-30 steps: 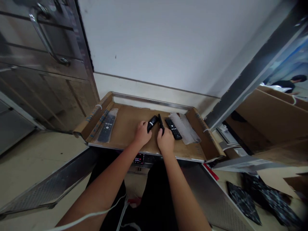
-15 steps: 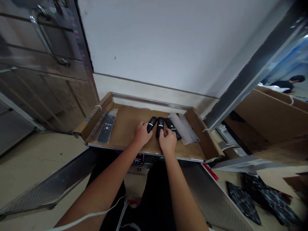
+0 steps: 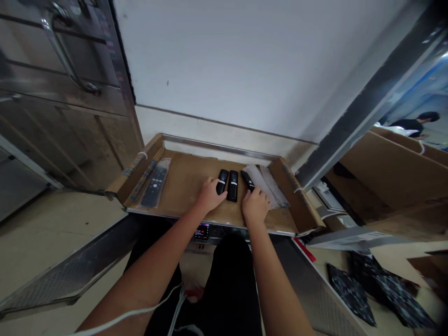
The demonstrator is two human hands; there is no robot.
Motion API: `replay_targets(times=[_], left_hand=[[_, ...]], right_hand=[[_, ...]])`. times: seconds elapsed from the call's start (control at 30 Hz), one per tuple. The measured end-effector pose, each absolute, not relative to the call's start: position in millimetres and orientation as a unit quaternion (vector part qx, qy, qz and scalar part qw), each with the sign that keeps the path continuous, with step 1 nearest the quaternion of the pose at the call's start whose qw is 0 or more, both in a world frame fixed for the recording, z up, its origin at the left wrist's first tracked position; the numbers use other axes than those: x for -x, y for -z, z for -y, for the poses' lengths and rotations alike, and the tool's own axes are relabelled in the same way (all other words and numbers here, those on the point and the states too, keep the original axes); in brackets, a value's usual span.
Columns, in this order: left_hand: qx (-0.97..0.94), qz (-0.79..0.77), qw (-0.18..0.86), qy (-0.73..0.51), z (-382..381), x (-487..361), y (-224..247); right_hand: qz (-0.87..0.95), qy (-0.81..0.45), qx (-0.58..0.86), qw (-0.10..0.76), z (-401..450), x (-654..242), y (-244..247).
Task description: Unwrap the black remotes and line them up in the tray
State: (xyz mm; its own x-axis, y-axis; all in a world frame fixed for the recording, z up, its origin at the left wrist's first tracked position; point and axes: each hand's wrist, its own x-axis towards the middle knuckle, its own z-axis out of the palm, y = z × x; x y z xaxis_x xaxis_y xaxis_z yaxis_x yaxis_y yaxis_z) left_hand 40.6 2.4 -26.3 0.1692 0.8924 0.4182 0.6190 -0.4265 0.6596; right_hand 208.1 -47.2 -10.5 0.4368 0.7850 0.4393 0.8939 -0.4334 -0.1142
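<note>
Three black remote controls lie side by side on the cardboard-lined tray. My left hand (image 3: 211, 193) is closed on the left remote control (image 3: 222, 181), which rests back side up. Beside it, the middle remote control (image 3: 233, 185) also lies back side up, untouched. My right hand (image 3: 256, 205) grips the lower end of the right remote control (image 3: 247, 180); its fingers hide much of that remote. A remote control in a clear plastic sleeve (image 3: 155, 184) lies at the tray's left side. Crumpled translucent plastic sleeves (image 3: 269, 185) lie just right of my right hand.
The cardboard tray (image 3: 185, 170) has raised side walls and stands against a white wall panel (image 3: 224, 65). A metal door with a handle (image 3: 65, 53) is at the left. On the right are a large cardboard box (image 3: 402, 172), dark bags (image 3: 381, 289) on the floor and a person (image 3: 416, 125) beyond.
My right hand has left the middle remote and moved right onto the right one, which has turned. The left remote, in my left hand, now stands straighter, alongside the middle one.
</note>
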Motion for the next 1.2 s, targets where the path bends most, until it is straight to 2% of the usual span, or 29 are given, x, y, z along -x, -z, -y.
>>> replay_targets(times=[0.1,0.43,0.93,1.2], left_hand=[[-0.745,-0.501,0.177,-0.404,-3,-41,28],[-0.746,-0.496,0.185,-0.403,-2,-40,26],[-0.788,-0.430,0.193,-0.396,-3,-45,27],[-0.793,-0.384,0.287,-0.376,-7,-36,32]], right_hand=[[0.518,0.165,0.817,0.192,49,-207,11],[0.524,0.027,0.789,0.320,49,-222,17],[0.573,0.016,0.778,0.259,40,-222,16],[0.575,0.055,0.768,0.278,23,-229,17]])
